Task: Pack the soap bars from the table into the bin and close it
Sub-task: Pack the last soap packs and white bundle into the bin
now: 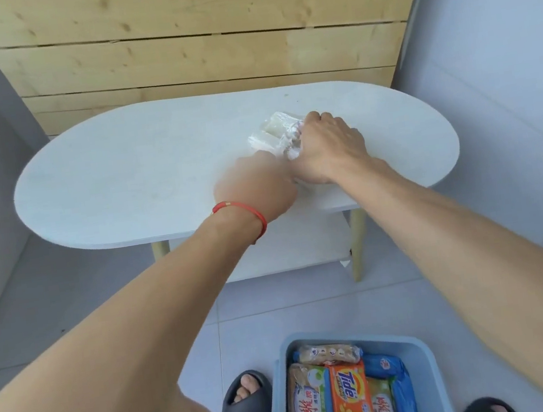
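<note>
A pack of white soap bars in clear wrap lies on the right half of the white oval table. My right hand grips the pack's near end. My left hand, with a red cord on the wrist, rests beside it at the pack's near left; its fingers are blurred and I cannot tell whether they hold the wrap. On the floor below stands the light blue bin, open, with several wrapped soap bars inside, among them an orange Tide bar. No lid is in view.
A wooden slat panel stands behind the table. A lower shelf sits under the tabletop between pale wooden legs. My feet in dark slippers stand on the tiled floor either side of the bin.
</note>
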Tool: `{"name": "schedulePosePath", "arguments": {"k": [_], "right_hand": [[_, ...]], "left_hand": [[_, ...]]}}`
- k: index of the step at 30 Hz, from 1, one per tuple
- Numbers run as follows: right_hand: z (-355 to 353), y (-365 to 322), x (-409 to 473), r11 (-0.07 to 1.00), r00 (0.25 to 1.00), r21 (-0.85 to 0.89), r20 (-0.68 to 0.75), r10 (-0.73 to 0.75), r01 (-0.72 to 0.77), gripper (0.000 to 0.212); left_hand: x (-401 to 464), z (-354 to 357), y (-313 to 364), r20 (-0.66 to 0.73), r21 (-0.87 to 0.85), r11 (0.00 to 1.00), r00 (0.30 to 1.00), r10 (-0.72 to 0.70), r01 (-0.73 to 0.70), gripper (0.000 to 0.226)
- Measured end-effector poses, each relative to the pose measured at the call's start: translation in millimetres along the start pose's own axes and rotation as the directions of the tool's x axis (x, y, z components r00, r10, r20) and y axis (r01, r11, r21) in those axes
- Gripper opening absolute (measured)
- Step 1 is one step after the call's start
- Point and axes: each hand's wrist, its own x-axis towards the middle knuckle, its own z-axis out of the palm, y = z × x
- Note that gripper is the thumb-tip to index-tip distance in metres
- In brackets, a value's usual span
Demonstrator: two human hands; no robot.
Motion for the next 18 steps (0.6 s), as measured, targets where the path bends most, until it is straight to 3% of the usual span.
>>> {"name": "schedulePosePath", "arguments": {"k": [5, 10, 12, 14, 16, 18], "right_hand": [[-33.0, 59.7, -104.8, 0.955, 0.991, 0.267, 0.036, 0.125, -0.13, 0.071], [-12.5, 125.1, -226.9, 0.783, 0.935, 0.512, 0.173, 0.309, -0.353, 0.073], [18.2, 143.8, -260.9, 0.715, 0.866, 0.489, 0.309, 0.393, -0.499, 0.071], [56.0, 157.5, -287.6, 0.68, 0.79, 0.412, 0.409, 0.457, -0.607, 0.061], [93.2, 161.4, -306.7, 0.702, 0.739, 0.281, 0.435, 0.515, -0.655, 0.057], [125.9, 159.6, -317.3, 0.724, 0.711, 0.139, 0.385, 0.589, -0.676, 0.069]], "left_hand": [[-51.2, 1.0, 13.0, 0.363, -0.027, 0.994, 0.925, 0.112, -0.11, 0.018], [-111.1, 76.3, 3.8, 0.471, 0.225, 0.931, 0.869, 0.154, -0.287, 0.029], [-125.3, 105.9, -10.7, 0.55, 0.297, 0.907, 0.83, 0.093, -0.299, 0.032], [-135.0, 129.7, -27.0, 0.551, 0.365, 0.895, 0.834, 0.016, -0.258, 0.035], [-148.6, 147.9, -40.8, 0.5, 0.383, 0.912, 0.863, -0.07, -0.148, 0.041], [-164.5, 165.4, -50.4, 0.47, 0.335, 0.942, 0.868, -0.16, -0.008, 0.047]]}}
